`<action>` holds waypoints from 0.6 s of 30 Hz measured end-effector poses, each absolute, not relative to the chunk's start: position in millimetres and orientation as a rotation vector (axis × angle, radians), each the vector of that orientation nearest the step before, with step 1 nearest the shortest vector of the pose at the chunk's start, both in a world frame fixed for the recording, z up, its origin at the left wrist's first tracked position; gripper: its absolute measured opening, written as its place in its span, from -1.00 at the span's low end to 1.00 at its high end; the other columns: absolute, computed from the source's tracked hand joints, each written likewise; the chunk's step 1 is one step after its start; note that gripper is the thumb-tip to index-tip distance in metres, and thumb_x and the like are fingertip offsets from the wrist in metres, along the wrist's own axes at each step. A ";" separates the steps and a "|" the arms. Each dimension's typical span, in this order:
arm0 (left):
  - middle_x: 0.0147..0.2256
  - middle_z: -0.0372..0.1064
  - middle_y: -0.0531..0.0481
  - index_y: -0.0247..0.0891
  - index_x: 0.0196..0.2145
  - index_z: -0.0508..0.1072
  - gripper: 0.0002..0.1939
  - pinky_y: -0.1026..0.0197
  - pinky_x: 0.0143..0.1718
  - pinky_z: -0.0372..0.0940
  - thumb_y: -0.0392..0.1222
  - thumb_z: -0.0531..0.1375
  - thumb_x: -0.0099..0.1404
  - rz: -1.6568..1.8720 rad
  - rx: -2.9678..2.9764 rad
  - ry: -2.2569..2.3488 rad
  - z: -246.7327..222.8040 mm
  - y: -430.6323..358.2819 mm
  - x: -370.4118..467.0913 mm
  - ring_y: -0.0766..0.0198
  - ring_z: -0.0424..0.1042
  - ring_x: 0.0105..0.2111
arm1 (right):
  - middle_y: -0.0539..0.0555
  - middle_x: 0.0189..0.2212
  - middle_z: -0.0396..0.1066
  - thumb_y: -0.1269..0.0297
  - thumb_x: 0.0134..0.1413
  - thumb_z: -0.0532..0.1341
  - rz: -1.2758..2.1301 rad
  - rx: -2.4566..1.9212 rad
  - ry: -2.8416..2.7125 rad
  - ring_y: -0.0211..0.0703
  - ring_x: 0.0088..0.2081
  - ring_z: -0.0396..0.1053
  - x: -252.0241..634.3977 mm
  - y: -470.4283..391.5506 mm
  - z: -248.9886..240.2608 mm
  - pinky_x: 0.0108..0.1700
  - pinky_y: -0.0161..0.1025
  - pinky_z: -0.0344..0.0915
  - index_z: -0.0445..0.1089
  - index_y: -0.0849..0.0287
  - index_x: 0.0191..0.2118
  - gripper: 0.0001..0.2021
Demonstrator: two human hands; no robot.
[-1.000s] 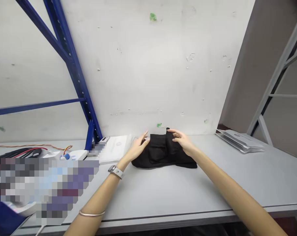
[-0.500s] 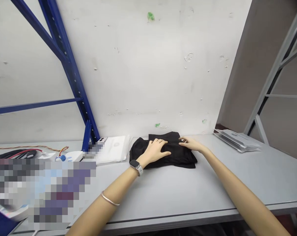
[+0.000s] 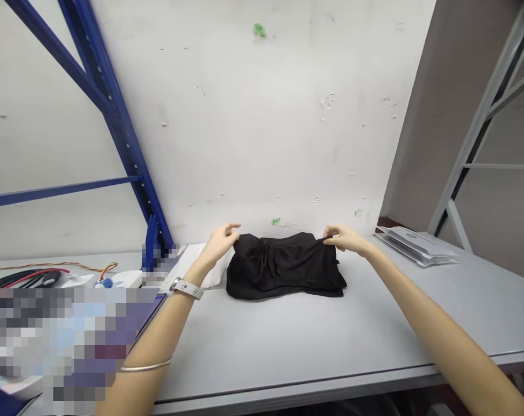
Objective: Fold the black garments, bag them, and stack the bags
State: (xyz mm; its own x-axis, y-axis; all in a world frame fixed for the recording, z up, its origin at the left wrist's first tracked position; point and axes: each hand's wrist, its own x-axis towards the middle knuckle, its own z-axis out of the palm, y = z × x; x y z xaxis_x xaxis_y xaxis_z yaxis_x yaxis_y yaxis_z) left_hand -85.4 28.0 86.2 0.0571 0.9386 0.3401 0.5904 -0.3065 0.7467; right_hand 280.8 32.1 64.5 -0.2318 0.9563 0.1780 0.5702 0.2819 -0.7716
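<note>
A black cloth garment (image 3: 287, 266) lies folded and creased on the grey table (image 3: 296, 341), near the wall. Its exact kind cannot be made out. At its far left corner, my left hand (image 3: 220, 242) pinches the fabric between thumb and fingers, the index finger sticking out. My right hand (image 3: 344, 238) pinches the garment's far right edge and lifts it a little. Between the two hands the upper layer of cloth is drawn out sideways. A watch strap and a bangle are on my left arm.
White packets (image 3: 196, 260) lie left of the garment, partly behind my left arm. More flat white packets (image 3: 417, 245) are stacked at the right. Cables and a power strip (image 3: 123, 279) occupy the left side, by a blue metal frame (image 3: 132, 144). The white wall (image 3: 262, 127) stands behind.
My left hand has gone from lying on the middle of the garment to gripping its far left corner. My right hand has closed on the right edge, and the top layer is raised and spread.
</note>
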 end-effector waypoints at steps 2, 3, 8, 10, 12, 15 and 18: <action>-0.33 0.42 -0.01 -0.25 -0.04 0.42 -0.56 0.24 -0.27 0.25 -0.07 0.07 0.14 1.074 1.874 1.601 86.9 22.8 -104.7 0.19 0.38 -0.27 | -0.06 -0.46 0.34 0.22 -0.11 0.27 0.918 -1.317 -1.895 -0.46 -0.70 0.07 284.0 24.9 78.5 -0.63 -0.36 -0.07 0.25 0.13 -0.42 -0.82; -0.32 0.43 -0.02 -0.25 -0.10 0.45 -0.57 0.24 -0.31 0.24 0.00 0.10 0.14 1.020 1.873 1.616 84.1 20.6 -110.2 0.18 0.38 -0.28 | -0.08 -0.50 0.32 0.21 -0.11 0.28 0.977 -1.287 -1.895 -0.47 -0.71 0.08 285.2 23.0 83.5 -0.65 -0.37 -0.10 0.24 0.13 -0.42 -0.80; -0.56 0.33 0.06 -0.25 -0.57 0.43 -0.64 0.28 -0.47 0.12 0.14 0.19 0.04 0.798 2.046 1.514 66.0 26.9 -111.5 0.25 0.31 -0.46 | -0.13 -0.68 0.25 0.21 -0.13 0.36 1.078 -1.310 -1.925 -0.38 -0.72 0.21 284.6 35.5 91.3 -0.71 -0.42 -0.04 0.25 0.13 -0.40 -0.74; -0.58 0.32 0.07 -0.25 -0.58 0.42 -0.66 0.29 -0.48 0.12 0.11 0.19 0.03 0.865 2.074 1.527 71.1 40.2 -109.8 0.26 0.31 -0.48 | -0.10 -0.72 0.28 0.25 -0.13 0.37 1.048 -1.397 -1.845 -0.30 -0.70 0.30 279.6 48.3 95.5 -0.70 -0.42 0.09 0.25 0.13 -0.40 -0.74; -0.57 0.34 0.06 -0.25 -0.51 0.45 -0.70 0.29 -0.52 0.12 0.06 0.19 0.02 0.991 2.033 1.596 87.6 56.0 -108.7 0.27 0.32 -0.52 | -0.05 -0.70 0.34 0.32 -0.11 0.35 1.009 -1.398 -1.664 -0.22 -0.61 0.40 272.2 61.7 106.8 -0.58 -0.36 0.29 0.22 0.14 -0.42 -0.75; -0.50 0.39 0.02 -0.27 -0.36 0.44 -0.70 0.29 -0.57 0.16 0.00 0.20 0.02 1.239 1.869 1.564 126.2 72.6 -105.6 0.30 0.36 -0.61 | -0.04 -0.61 0.40 0.43 -0.09 0.31 0.846 -1.182 -1.385 -0.22 -0.47 0.47 262.7 73.4 136.7 -0.29 -0.25 0.44 0.19 0.13 -0.47 -0.76; -0.38 0.42 -0.05 -0.30 -0.33 0.40 -0.70 0.20 -0.36 0.34 -0.03 0.22 0.04 1.474 1.797 1.236 159.5 71.1 -102.4 0.19 0.50 -0.42 | -0.04 -0.47 0.45 0.42 -0.11 0.31 0.633 -0.892 -1.298 -0.21 -0.31 0.48 264.4 66.5 165.6 -0.07 -0.16 0.40 0.20 0.11 -0.47 -0.78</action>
